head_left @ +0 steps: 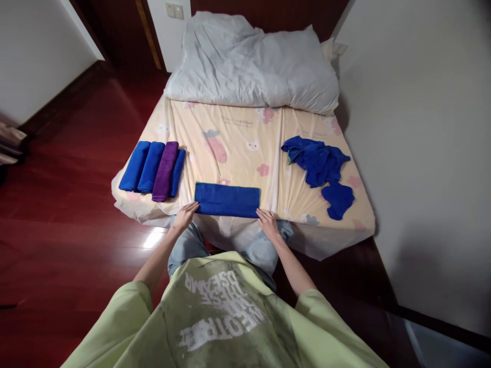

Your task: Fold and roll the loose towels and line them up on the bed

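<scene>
The folded blue cloth (227, 200) lies flat at the near edge of the bed (240, 166), between left hand (186, 215) and right hand (267, 223), fingertips at its ends. Whether they pinch it, I cannot tell.

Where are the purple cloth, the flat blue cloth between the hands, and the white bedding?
Purple cloth (165, 171), head view: middle of its top.
Flat blue cloth (227, 200), head view: middle of its surface.
White bedding (251, 66), head view: puffy middle.

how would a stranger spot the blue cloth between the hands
Start at the bed. Along its near edge lies a blue cloth, left hand and right hand at its near corners. Unlike the rolls and crumpled cloths, it is a flat green-edged rectangle.
</scene>
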`<state>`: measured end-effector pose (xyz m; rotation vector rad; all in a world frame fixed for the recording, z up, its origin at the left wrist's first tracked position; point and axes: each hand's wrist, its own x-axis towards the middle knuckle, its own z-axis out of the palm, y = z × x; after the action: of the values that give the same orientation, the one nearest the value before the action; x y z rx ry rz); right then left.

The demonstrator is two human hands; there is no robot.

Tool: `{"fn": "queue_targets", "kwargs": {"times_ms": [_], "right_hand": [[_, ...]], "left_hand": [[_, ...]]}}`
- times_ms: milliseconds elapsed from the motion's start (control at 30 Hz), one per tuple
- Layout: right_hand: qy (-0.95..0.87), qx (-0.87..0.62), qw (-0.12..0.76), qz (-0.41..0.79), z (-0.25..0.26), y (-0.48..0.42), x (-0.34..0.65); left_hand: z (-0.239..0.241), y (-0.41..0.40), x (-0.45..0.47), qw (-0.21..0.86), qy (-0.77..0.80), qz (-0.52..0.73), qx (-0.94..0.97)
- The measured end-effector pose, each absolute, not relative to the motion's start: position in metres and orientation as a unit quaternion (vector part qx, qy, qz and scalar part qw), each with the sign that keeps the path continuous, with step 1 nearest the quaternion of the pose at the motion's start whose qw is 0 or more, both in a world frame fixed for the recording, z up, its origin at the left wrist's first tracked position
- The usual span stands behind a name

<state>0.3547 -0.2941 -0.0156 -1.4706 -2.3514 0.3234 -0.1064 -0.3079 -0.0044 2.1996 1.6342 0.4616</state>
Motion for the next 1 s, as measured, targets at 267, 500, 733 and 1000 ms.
{"fn": "queue_targets", "kwargs": {"times_ms": [267, 500, 733, 1000], "right_hand": [[-0.744, -0.567, 0.287, 0.206, -0.019, -0.29, 0.346], [-0.65, -0.643, 0.333, 0.232, -0.036, -0.266, 0.347], [-0.588, -0.701, 0.315, 0.254, -0.036, -0.242, 0.337], [-0.579, -0.721, 0.285, 0.253, -0.026, -0.232, 0.333]], "left_hand": [[-0.014, -0.306, -0.105, 0.269, 0.63, 0.315, 0.657], [-0.005, -0.294, -0.108, 0.272, 0.698, 0.275, 0.603], [0.002, -0.27, -0.103, 0.234, 0.743, 0.205, 0.593], [0.002, -0.258, -0.101, 0.235, 0.757, 0.189, 0.579]]}}
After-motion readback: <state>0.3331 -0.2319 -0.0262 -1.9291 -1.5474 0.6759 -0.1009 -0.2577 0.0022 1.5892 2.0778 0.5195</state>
